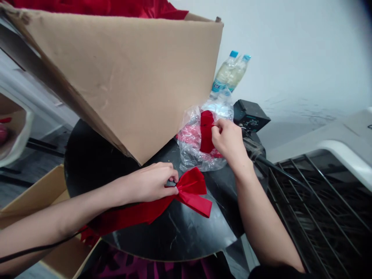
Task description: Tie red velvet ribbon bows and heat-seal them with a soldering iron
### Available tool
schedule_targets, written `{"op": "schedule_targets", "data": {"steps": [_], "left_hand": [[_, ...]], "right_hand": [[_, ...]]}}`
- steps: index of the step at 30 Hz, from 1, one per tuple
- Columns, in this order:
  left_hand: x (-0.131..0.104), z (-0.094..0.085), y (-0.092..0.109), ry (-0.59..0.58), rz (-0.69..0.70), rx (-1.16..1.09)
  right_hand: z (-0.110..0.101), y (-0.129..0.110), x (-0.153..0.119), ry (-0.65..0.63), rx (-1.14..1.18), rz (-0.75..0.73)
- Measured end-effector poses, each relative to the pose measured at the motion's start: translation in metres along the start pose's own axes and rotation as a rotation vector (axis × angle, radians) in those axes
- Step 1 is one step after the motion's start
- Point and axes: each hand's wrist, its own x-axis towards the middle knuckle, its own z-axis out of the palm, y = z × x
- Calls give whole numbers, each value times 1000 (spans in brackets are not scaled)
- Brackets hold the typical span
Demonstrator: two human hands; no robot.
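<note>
With thumb and fingers pinched together, my left hand [158,182] grips a red ribbon bow [193,186] at its gathered middle, low over the black round table [171,240]. Part of the red fabric trails off to the left beneath my left forearm. My right hand [231,139] is closed in a pinch on a smaller dark red fabric piece [207,133]. That piece is over a clear plastic bag [188,155], which holds more red and pink pieces.
A large cardboard box [130,73] with red fabric on top fills the back left. Two bottles [223,77] and a black control box [250,116] with a dial stand behind the bag. At right is a dark wire rack [316,193]; an open carton [58,248] sits lower left.
</note>
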Motion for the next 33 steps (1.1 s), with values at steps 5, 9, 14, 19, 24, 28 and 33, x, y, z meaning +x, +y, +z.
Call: {"op": "schedule_targets", "data": {"steps": [5, 9, 14, 19, 24, 28, 33], "left_hand": [[1, 10, 5, 28, 7, -46], [1, -7, 4, -88, -58, -145], [-9, -44, 23, -121, 183, -468], [-18, -52, 32, 168, 429, -532], [-16, -39, -5, -66, 435, -367], [-26, -31, -19, 103, 262, -103], [-16, -26, 2, 299, 140, -349]], "right_hand": [[-12, 7, 3, 112, 127, 69], [-25, 12, 4, 148, 312, 43], [-38, 11, 4, 246, 322, 57], [-47, 15, -9, 298, 447, 47], [-57, 19, -54, 304, 524, 43], [-63, 10, -94, 83, 643, -9], [-63, -15, -112, 11, 688, -262]]}}
